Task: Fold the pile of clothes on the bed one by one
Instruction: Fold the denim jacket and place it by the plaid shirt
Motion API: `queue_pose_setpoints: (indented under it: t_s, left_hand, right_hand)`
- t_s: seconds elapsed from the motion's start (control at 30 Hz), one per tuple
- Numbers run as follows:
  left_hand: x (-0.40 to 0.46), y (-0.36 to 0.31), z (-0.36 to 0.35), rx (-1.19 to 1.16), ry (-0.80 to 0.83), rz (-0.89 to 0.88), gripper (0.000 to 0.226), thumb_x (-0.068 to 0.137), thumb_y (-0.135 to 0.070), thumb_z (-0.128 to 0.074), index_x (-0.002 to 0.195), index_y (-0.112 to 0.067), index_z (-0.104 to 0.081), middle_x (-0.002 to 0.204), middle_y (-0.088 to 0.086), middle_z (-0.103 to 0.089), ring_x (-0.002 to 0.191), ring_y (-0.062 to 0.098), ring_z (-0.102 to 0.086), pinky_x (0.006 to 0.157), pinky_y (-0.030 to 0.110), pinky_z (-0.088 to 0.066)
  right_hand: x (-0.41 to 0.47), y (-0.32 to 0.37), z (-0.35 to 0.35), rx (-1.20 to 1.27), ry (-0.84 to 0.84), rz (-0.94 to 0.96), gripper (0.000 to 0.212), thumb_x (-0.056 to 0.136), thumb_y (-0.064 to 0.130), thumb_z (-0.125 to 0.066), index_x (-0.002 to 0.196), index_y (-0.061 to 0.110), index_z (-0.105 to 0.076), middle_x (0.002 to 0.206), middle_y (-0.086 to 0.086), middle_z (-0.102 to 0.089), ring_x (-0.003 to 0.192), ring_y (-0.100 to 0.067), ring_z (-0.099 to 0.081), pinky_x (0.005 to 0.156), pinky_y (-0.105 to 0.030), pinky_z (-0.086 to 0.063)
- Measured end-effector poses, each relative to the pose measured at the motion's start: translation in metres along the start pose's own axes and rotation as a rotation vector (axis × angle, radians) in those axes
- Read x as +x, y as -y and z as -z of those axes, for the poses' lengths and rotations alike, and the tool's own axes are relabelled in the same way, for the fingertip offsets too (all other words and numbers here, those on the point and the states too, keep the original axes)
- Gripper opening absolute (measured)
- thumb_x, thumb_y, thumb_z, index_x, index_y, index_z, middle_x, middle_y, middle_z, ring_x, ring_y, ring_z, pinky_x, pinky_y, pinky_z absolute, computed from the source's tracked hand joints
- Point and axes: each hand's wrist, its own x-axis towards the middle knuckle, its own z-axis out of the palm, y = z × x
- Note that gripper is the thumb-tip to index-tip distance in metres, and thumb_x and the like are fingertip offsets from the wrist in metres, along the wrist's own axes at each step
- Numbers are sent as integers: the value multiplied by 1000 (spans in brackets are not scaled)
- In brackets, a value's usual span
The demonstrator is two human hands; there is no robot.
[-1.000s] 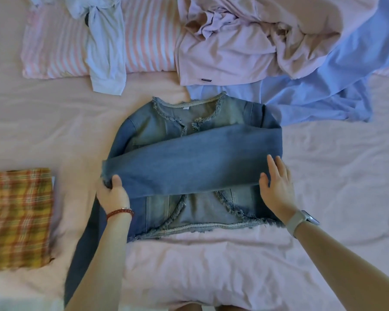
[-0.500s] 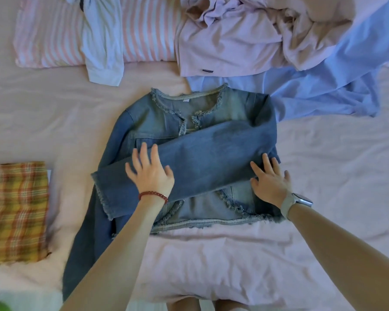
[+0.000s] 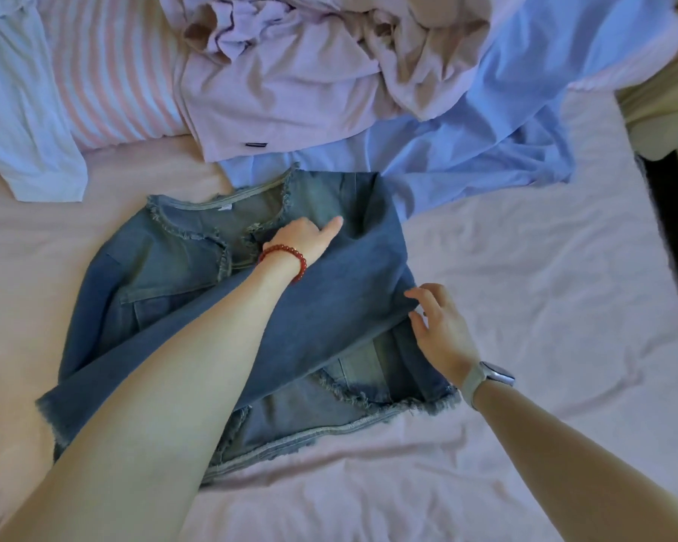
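Since half a second ago her left hand [image 3: 305, 239] has slid from the folded sleeve's lower left part up to the jacket's collar area, and the plaid folded cloth has dropped out of view at the left edge. That hand now lies on the denim jacket [image 3: 181, 267] with fingers curled into the cloth near the neckline, thumb stretched out – whether it pinches the fabric I cannot tell. Her right hand [image 3: 439, 330] sits at the jacket's right edge, fingers loosely spread and touching the fold of the sleeve [image 3: 329, 314].

Denim is stiff and mid-blue, with frayed fringe along collar, front opening and hem. It lies mid-frame on the pink bed sheet [image 3: 545, 287], collar toward the upper part of the frame, hem toward the lower – the sleeve crosses it on a slant from upper right to lower left.

Crumpled lilac garments [image 3: 290, 91] and a soft blue cloth [image 3: 505, 123] heap at the top.
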Motion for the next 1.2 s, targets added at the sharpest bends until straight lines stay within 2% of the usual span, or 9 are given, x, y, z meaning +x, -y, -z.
queue_pose_setpoints:
  t_s: [0.13, 0.23, 0.33, 0.47, 0.6, 0.7, 0.93, 1.1, 1.2]
  left_hand:
    - [14, -21, 5, -125, 231, 116, 80, 81, -68, -48, 130, -5, -49, 135, 13, -49, 118, 30, -50, 94, 34, -38]
    - [17, -25, 7, -173, 130, -81, 34, 87, -41, -60, 69, -13, -51, 72, 5, -50, 64, 14, -47, 57, 18, -33]
    - [10, -13, 7, -169, -194, -256, 46, 92, -27, -55, 57, -17, -27, 56, -1, -27, 53, 14, -29, 50, 27, -21]
    - [5, 2, -8, 176, -421, -168, 24, 95, -31, -44, 89, -15, -61, 94, 8, -59, 93, 30, -51, 84, 37, -34]
    - [-19, 19, -28, 415, -638, -367, 45, 89, -28, -44, 132, -16, -46, 133, 14, -49, 120, 35, -44, 97, 50, -32]
    - [-53, 52, -63, 620, -463, -508, 53, 87, -37, -38, 139, -25, -36, 146, 12, -37, 133, 35, -33, 102, 61, -26]
    - [-117, 122, -104, 581, -119, -11, 58, 95, -54, -17, 147, -37, 3, 157, 2, 12, 143, 27, 16, 108, 64, -1]
    - [-162, 134, -104, 386, -57, -13, 56, 98, -35, -34, 148, -30, -10, 157, 1, 8, 144, 23, 8, 115, 48, -4]
    - [-196, 157, -103, 146, -210, 49, 49, 95, -23, -45, 142, -19, -35, 155, 5, -17, 144, 23, -9, 116, 44, -10]
  right_hand:
    - [4, -7, 0, -52, -29, 101, 30, 84, 11, -45, 107, 0, -60, 110, -15, -57, 83, -35, -60, 60, -37, -51]
    - [6, -8, 3, -106, -57, 176, 25, 80, 10, -47, 95, 0, -64, 93, -14, -62, 72, -34, -61, 50, -34, -51]
    - [4, -11, 6, -162, -99, 218, 22, 66, -1, -59, 85, 1, -68, 82, -13, -63, 66, -33, -61, 51, -33, -51]
    - [2, -6, 8, -301, -71, 195, 22, 69, 3, -57, 87, 7, -70, 89, -11, -65, 80, -33, -63, 64, -36, -53]
    - [-10, 11, 2, -446, -73, 146, 40, 73, 11, -61, 113, 6, -64, 124, -15, -58, 116, -34, -54, 97, -52, -41]
    - [-31, 19, -14, -472, 32, 299, 46, 85, 25, -43, 129, 17, -54, 140, -11, -47, 130, -31, -43, 106, -53, -25]
    - [-66, -12, -32, -671, 413, 242, 52, 81, 38, -38, 125, 21, -59, 135, -11, -52, 124, -34, -49, 98, -53, -39]
    - [-93, 19, -35, -598, 422, 121, 54, 82, 37, -32, 120, 12, -63, 124, -20, -59, 115, -42, -55, 88, -60, -44]
    - [-118, 46, -50, -567, 418, 68, 48, 78, 32, -43, 116, 10, -65, 120, -22, -61, 112, -41, -57, 90, -60, -44]
